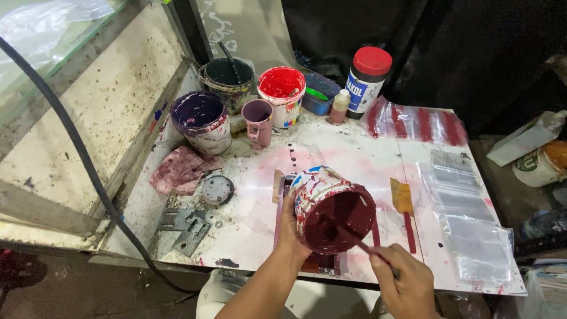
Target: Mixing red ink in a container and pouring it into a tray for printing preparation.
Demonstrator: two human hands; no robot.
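- Left hand (289, 227) wraps the side of a paint-smeared can (331, 208), tipped so its mouth faces the camera; dark maroon paint inside.
- Can sits mid-table, over a white sheet (354, 159) stained pink.
- Right hand (407, 283), at 5 o'clock from the can, fingers closed on a thin stick (369, 248); its tip is in the paint.
- At 11–12 o'clock: purple tub (202, 121), small mauve mug (258, 121), red-filled tub (282, 94), dark bucket (227, 80).
- Red-capped bottle (366, 74) at 1 o'clock.

Tilted can (331, 207) on table (460, 177), mug (258, 121) behind.
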